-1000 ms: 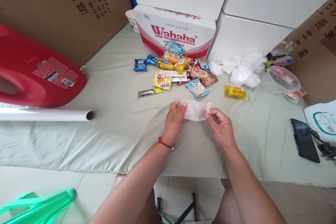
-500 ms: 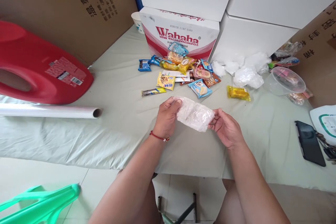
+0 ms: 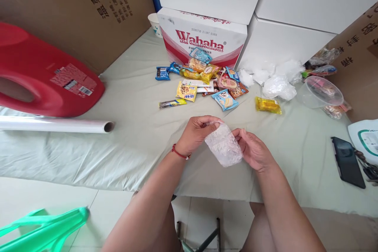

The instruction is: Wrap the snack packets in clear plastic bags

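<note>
I have turned the film-wrapped packet (image 3: 223,149) from lying flat across to hanging on end between my hands, left hand (image 3: 195,136) pinching its top and right hand (image 3: 254,150) cupping its side above the table's near edge (image 3: 88,157), so the wrapping looks nearly closed.

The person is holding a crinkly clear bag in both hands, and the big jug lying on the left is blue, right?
Not quite: the jug is red, not blue, as the head view shows. The rest holds: it lies on the left, and the left hand and right hand both hold the crinkly clear bag.
</note>
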Available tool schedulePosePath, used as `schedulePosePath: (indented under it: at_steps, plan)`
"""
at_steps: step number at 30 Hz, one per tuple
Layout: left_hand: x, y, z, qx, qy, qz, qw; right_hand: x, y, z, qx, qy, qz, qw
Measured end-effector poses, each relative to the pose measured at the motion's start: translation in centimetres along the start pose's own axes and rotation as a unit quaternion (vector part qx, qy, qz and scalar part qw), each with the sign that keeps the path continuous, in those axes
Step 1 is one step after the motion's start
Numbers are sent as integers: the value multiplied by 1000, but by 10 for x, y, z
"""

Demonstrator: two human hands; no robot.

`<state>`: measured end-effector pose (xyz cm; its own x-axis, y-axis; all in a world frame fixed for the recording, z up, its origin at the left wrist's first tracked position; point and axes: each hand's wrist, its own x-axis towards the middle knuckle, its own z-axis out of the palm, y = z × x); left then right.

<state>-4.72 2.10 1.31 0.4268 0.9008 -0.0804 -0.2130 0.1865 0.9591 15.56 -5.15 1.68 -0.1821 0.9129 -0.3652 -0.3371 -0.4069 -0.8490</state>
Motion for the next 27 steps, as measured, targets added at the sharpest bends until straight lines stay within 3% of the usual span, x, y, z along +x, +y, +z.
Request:
schedulePosePath:
  at_steps: [4,6,7,9,11,13,15,17,20,22,27]
  plan:
    - [1,1,0,29,-38,-22,999,-1,-2,-2,-63,-17,6,998]
    - [3,-2,1,44,-30,-14,998,-1,-3,-1,-64,-19,19,998]
    - [4,-3,2,57,-6,2,998,-1,-2,0,-58,-18,26,998]
    - [6,-6,4,101,94,55,989,-1,-1,3,-44,-6,33,998]
    - [5,-8,9,159,224,118,954,1,0,7,-28,23,26,999]
    - [-1,-9,17,189,305,157,920,3,3,10,-14,67,-1,998]
    - [-10,-10,27,173,276,140,935,5,7,13,-14,113,-50,992]
    - [-19,-13,37,133,165,83,974,8,12,14,-39,140,-110,983]
    - [-27,-21,48,104,60,33,992,12,20,14,-83,139,-167,973]
    - [-26,-26,51,116,56,31,991,13,24,13,-102,133,-177,970]
    - [-21,-30,46,177,114,92,973,14,27,13,-147,146,-187,960]
